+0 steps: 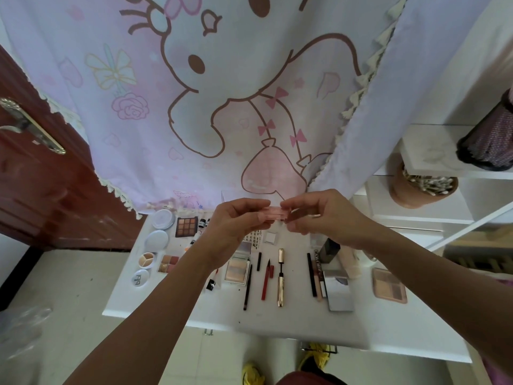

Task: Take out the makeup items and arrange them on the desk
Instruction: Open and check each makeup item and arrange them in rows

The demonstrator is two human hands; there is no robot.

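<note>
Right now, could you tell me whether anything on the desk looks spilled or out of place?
Nothing stands out: makeup lies in tidy rows on the desk; the left hand and right hand hold a pink case above it.

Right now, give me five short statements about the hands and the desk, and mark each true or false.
1. Both the left hand and the right hand pinch the small pink case above the desk. True.
2. The nine-pan palette lies at the desk's right edge. False: it lies at the back left, beside the round white compacts.
3. The gold mascara tube lies flat on the desk. True.
4. The red pen stands upright. False: it lies flat between the black pencil and the gold mascara tube.
5. The pot of cotton swabs sits in the white shelf unit at right. True.
</note>
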